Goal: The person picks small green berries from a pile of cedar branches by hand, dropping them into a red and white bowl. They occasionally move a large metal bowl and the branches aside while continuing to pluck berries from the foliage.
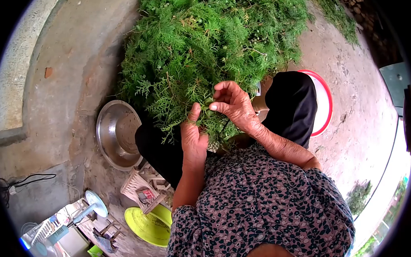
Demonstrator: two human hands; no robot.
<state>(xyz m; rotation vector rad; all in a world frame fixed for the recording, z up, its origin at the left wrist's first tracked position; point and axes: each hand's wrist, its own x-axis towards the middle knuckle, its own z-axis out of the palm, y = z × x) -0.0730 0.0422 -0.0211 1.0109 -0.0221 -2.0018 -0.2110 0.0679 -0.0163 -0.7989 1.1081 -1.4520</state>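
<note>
A big heap of green cypress branches [211, 42], with scale-like leaves and small round cones among them, lies in front of me and reaches over my knees. My left hand [194, 140] is closed around a cypress sprig [169, 123], thumb pointing up along it. Just to the right, my right hand [236, 107] is bent inward with thumb and forefinger pinching at a small green piece [208, 102] by the sprig. Its exact kind I cannot tell. Both hands are close together over my lap.
A metal basin [104, 136] stands by my left knee, a red-rimmed basin [330, 103] by my right. Behind on the left are a small wooden chair [135, 185], a yellow-green basin [143, 228] and a fan [96, 203]. More greenery [339, 17] lies at far right.
</note>
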